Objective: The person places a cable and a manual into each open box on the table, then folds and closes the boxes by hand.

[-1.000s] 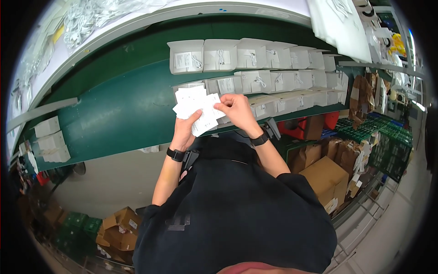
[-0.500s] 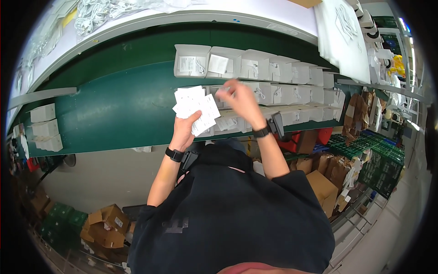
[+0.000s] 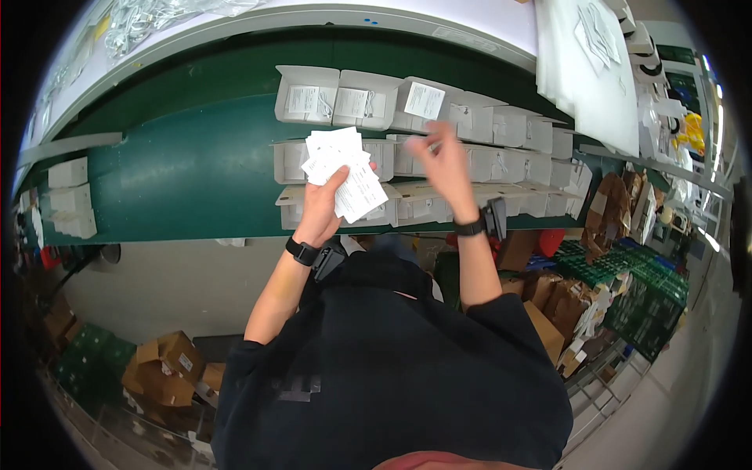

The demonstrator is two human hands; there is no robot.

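Note:
My left hand [image 3: 319, 205] is closed on a fanned stack of white printed leaflets [image 3: 363, 192], thumb on top. They hang above the near rows of small open white boxes [image 3: 291, 162]. My right hand [image 3: 446, 168] is over the middle row, its fingers smeared by motion. Just beyond its fingertips a single white leaflet [image 3: 424, 99] lies tilted at the third box of the far row. Leaflets and coiled white cables [image 3: 323, 106] show inside the first two far boxes. Farther right, the boxes hold white cables.
The boxes stand in rows on a green bench [image 3: 196, 172]. Several closed white boxes [image 3: 70, 196] are stacked at its left end. A pale shelf [image 3: 313, 22] with bagged cables runs above the back. White foam sheets [image 3: 583, 86] hang over the right side.
My right hand has moved right along the rows. A leaflet now lies at the third far box, and the one in the second box has settled lower. My left hand has shifted slightly rightward with the stack.

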